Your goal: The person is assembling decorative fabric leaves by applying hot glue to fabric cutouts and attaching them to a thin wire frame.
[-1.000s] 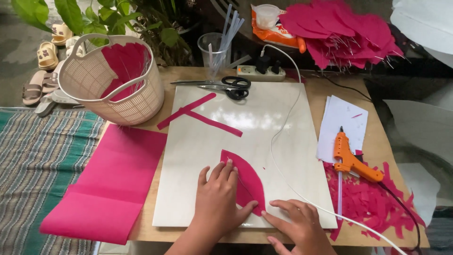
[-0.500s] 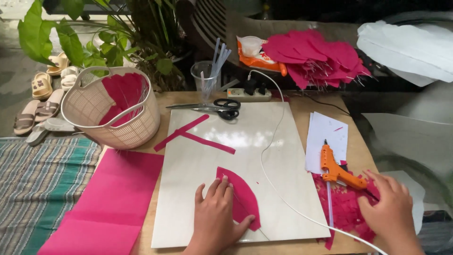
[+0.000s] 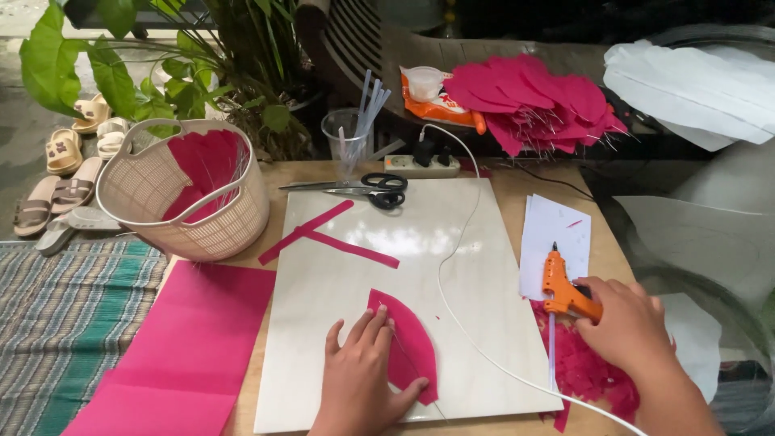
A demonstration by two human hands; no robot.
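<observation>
The right hand (image 3: 626,327) has been moved off the white board (image 3: 452,242) to the orange glue gun (image 3: 565,291) lying just right of it, fingers closed around its handle. The pink petal (image 3: 408,339) is kept flat on the board under the open left hand (image 3: 359,379), so gluing seems close.

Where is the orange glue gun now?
The glue gun lies right of the white board, on white paper, with the right hand gripping its handle.

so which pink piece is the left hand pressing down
The curved petal-shaped piece on the white board, under the left hand; the two strips lie untouched farther up.
</observation>
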